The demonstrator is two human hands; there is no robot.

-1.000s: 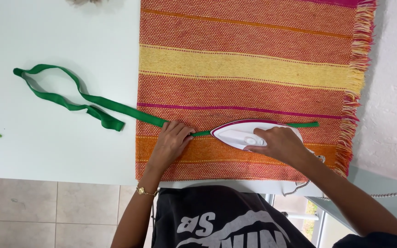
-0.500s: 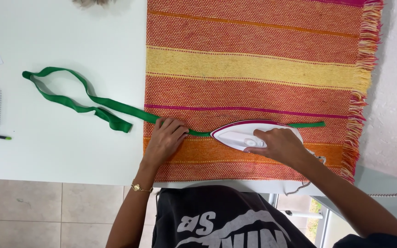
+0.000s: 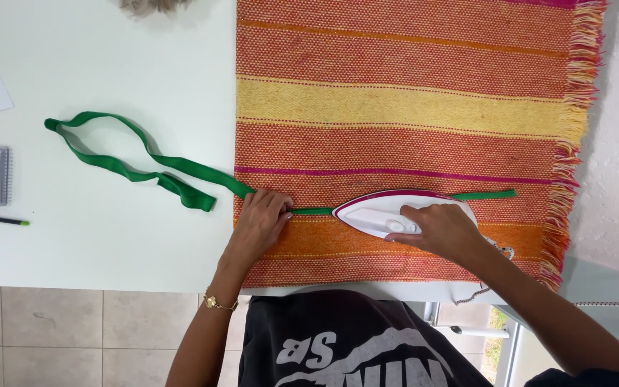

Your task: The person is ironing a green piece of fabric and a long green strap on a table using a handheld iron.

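Green ribbon lies across the striped cloth, left hand pinning it flat at 9 o'clock of the iron, right hand clamped on the handle, so mid-press I'd guess, next wanting steady tension

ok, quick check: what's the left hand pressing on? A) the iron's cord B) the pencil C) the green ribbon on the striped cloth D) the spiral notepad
C: the left hand lies flat on the green ribbon at the edge of the striped cloth, while the right hand grips the iron.
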